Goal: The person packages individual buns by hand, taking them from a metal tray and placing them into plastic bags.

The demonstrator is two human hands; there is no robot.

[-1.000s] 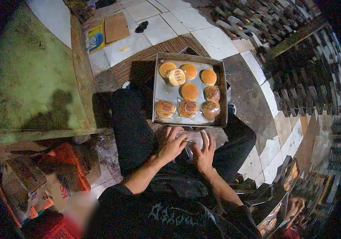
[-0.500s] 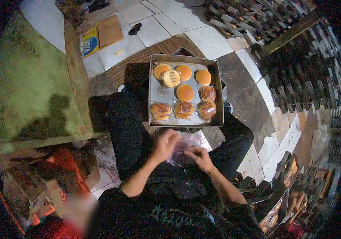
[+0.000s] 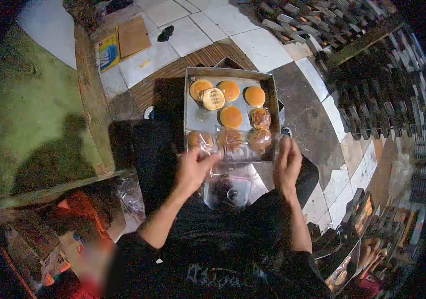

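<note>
A metal tray [image 3: 189, 107] holds several round buns, some bare like the golden bun [image 3: 231, 117] and some in clear wrappers like the one at the right [image 3: 260, 118]. My left hand [image 3: 193, 172], fingers closed, grips the left end of a clear plastic wrapper [image 3: 233, 155] at the tray's near edge. At the tray's near right corner is my right hand [image 3: 287, 162], its fingers drawn together; motion and glare hide what it pinches. Below the tray, a stack of clear bags [image 3: 227, 192] lies on my lap.
A brown board [image 3: 134, 37] and a yellow packet [image 3: 108, 54] lie on the tiles at the upper left. Stacked dark trays [image 3: 372, 94] fill the right side. Cardboard boxes [image 3: 28, 234] stand at the lower left. Another person's hand [image 3: 369, 256] shows at the lower right.
My hands have moved up from my lap and apart, the right one farther out. A clear wrapper now stretches over the tray's near row. The bags on my lap are uncovered.
</note>
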